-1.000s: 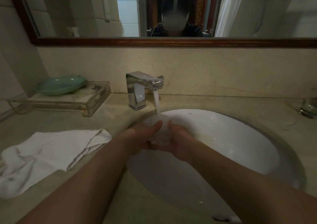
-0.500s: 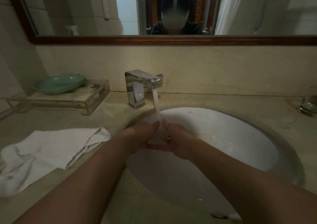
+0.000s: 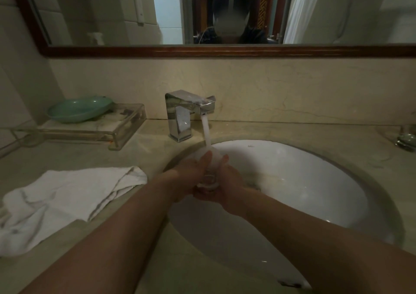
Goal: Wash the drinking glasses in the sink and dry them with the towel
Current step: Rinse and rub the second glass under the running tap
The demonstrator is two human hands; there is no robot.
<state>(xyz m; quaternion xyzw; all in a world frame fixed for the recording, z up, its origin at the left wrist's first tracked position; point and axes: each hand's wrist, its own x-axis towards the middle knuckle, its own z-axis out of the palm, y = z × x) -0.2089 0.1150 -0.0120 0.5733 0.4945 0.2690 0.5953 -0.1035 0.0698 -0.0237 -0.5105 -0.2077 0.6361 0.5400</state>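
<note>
drinking glass [image 3: 209, 177] sat centre frame over sink [image 3: 315, 192], under tap [image 3: 180, 116] stream, mouth up-frame, base toward camera | left grip [image 3: 191, 177] and right grip [image 3: 228, 186] both curled round it | towel [image 3: 67, 199] lay lower left, nearer left grip

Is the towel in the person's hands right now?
No, the towel lies on the counter while the left hand and right hand hold the glass.

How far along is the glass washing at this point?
Done: nothing visibly finished. In hand: left hand and right hand grip one glass under the tap's running water over the sink. Left: drying; the towel lies on the counter, and an apparent second glass waits at the right edge.
</note>
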